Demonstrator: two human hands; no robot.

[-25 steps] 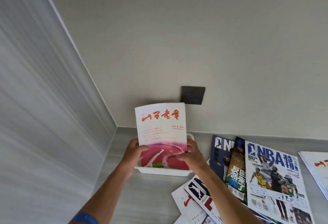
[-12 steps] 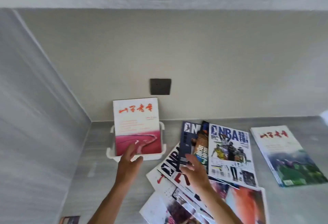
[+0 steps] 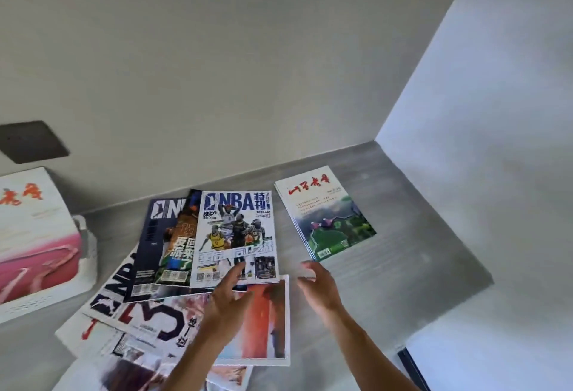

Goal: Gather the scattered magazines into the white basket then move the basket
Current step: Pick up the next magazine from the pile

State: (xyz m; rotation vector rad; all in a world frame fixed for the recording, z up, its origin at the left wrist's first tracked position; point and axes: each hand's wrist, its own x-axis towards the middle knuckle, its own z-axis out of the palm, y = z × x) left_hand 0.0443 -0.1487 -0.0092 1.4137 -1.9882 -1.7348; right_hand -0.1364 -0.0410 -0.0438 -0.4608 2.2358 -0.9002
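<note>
The white basket (image 3: 46, 296) stands at the far left with a red-and-white magazine (image 3: 31, 229) upright in it. A fan of several magazines lies in the middle of the grey counter, topped by a white NBA magazine (image 3: 238, 235). A separate green-covered magazine stack (image 3: 325, 214) lies to the right. My left hand (image 3: 229, 300) hovers open over the bottom edge of the NBA magazine, fingers straight. My right hand (image 3: 319, 288) is open just right of the pile, below the green-covered stack, holding nothing.
The grey counter (image 3: 418, 251) ends at a white side wall on the right and a beige back wall. A dark wall socket (image 3: 31, 141) sits above the basket. A dark-edged object (image 3: 409, 366) shows at the lower right.
Both hands let go of the red-and-white magazine in the basket and moved right to the scattered pile. My view swung right, putting the basket at the left edge.
</note>
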